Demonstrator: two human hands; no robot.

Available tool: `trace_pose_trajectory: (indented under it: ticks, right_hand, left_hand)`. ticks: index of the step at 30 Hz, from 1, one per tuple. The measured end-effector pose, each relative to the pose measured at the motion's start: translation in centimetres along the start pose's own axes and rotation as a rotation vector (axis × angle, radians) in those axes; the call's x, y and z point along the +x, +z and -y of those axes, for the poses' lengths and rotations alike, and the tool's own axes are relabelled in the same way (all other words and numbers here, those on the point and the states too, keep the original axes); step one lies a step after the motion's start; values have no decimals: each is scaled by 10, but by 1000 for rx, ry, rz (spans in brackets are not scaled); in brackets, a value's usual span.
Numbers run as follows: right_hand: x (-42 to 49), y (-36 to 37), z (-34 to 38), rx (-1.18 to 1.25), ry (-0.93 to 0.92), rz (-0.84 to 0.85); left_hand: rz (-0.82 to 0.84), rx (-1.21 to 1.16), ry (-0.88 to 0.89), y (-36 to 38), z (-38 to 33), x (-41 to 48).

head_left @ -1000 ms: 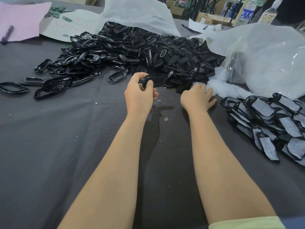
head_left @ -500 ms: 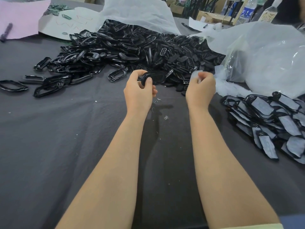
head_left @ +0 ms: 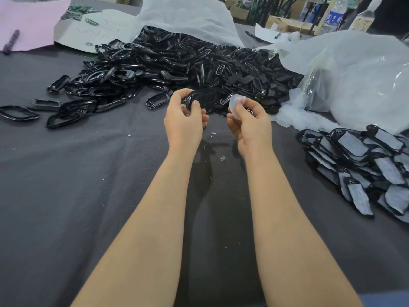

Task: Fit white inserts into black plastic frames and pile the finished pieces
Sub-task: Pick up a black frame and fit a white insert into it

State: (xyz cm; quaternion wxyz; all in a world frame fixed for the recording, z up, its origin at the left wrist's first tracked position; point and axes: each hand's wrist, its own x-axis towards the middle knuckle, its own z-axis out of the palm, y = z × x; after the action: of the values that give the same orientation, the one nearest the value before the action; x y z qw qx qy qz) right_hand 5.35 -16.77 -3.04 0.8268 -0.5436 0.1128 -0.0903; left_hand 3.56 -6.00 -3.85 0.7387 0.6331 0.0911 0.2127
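My left hand (head_left: 183, 122) grips a glossy black oval frame (head_left: 204, 99) by its left end, holding it level above the dark cloth. My right hand (head_left: 250, 124) pinches a thin translucent white insert (head_left: 236, 102) just right of the frame, a small gap between them. A large heap of loose black frames (head_left: 177, 65) spreads behind both hands. At the right lies a pile of finished pieces (head_left: 365, 167), black frames with white inserts showing.
Dark grey cloth (head_left: 77, 196) covers the table. White plastic bags (head_left: 354, 78) bulge at the back right, with loose white inserts (head_left: 296, 118) spilling near them. A pink sheet with a pen (head_left: 11, 42) and white paper lie at the back left. Bottles (head_left: 334, 14) stand beyond.
My right hand lifted from the white inserts by the bag, pinching one, and moved left toward the frame. My left hand kept hold of the black frame, almost still.
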Motion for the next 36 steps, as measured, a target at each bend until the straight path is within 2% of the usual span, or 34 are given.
trace_pose_trajectory:
  ticks: [5,10,14,16,18,21,23,31,34,36]
  right_hand:
    - [1,0,0,5,7,50]
    - [0,-1,-1,-141,-18,42]
    - [0,-5,-2,-402,-211,-83]
    - [0,-7,0,-456,-263,-115]
    - [-1,-6,2,-363,-206,-102]
    - [-2,0,8,-63,-62,-78]
    - [-1,1,11,24,-18,-77]
    - [-1,-1,6,-135,-195,-136]
    - [-1,-3,8,-127,-175,-152]
    - [-1,-4,10,-33,-139,-143]
  left_hand:
    - [-5,6,0,0,1,1]
    - [-9,3,-7,0,2,1]
    - [-7,-2,-15,0,3,1]
    - [-5,-1,-18,-1,2,1]
    - [-3,1,-22,-1,2,1]
    - [-6,2,-23,-1,0,1]
    - [-2,6,-23,-1,0,0]
    - [16,-42,-71,0,-1,1]
    - [41,-77,-81,1,-1,2]
    - [51,-87,-80,2,0,3]
